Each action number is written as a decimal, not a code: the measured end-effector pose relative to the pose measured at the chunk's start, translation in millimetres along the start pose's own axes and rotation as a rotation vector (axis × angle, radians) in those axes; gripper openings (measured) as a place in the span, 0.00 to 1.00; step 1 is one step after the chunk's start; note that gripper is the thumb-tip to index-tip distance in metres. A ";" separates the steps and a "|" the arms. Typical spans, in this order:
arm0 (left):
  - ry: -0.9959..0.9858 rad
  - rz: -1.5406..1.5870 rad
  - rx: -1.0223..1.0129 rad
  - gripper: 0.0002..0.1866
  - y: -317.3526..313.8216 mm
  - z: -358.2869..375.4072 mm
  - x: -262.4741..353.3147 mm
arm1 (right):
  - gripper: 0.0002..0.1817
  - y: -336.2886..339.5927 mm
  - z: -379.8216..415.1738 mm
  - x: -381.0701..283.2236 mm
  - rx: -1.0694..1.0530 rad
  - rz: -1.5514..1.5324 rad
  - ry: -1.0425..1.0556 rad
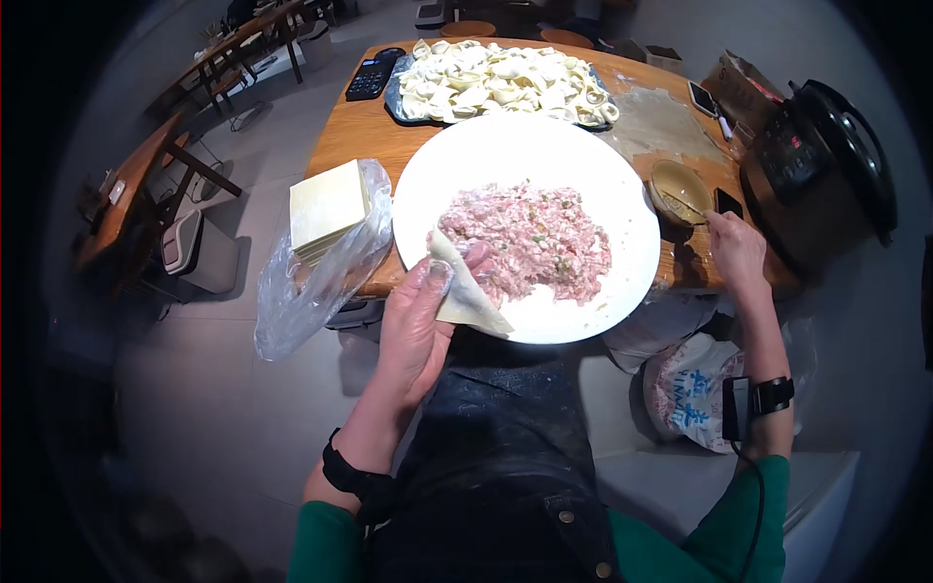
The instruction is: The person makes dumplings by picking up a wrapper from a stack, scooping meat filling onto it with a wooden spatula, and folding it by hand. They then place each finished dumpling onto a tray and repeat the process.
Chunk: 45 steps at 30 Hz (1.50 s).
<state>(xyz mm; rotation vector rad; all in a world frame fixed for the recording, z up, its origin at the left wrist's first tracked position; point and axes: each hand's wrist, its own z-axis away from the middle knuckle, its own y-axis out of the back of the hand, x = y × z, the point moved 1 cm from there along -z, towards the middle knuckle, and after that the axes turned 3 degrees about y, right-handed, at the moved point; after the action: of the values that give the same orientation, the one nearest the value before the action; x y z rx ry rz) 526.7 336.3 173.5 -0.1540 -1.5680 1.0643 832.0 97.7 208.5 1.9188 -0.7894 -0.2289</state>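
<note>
My left hand [418,316] pinches a pale wonton wrapper [468,299] over the near left rim of a large white basin [525,155]. The wrapper looks folded into a triangle, and whether filling lies inside is hidden. Pink minced meat filling [530,238] with green bits is heaped in the basin. Off to the right, my right hand [739,251] is closed on the end of a thin-handled utensil [688,208]. Its tip rests in a small tan bowl [671,180]; the tip's shape is too small to tell.
Square wrappers [330,209] are stacked on a plastic bag [292,296] at the left table edge. Behind the basin, a tray of folded wontons [505,83] stands beside a black phone-like device [372,78]. A black cooker [816,175] and a phone [727,202] sit at right.
</note>
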 end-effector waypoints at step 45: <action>-0.884 -1.608 0.038 0.26 16.0 -12.5 51.6 | 0.08 19.3 -94.3 -209.1 -0.118 -1.376 -0.279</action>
<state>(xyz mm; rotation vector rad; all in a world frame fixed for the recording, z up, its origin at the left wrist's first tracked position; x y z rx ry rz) 513.9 384.1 198.5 1.5350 -1.6800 -0.2299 708.3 290.3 232.7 2.0267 0.5095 -1.3377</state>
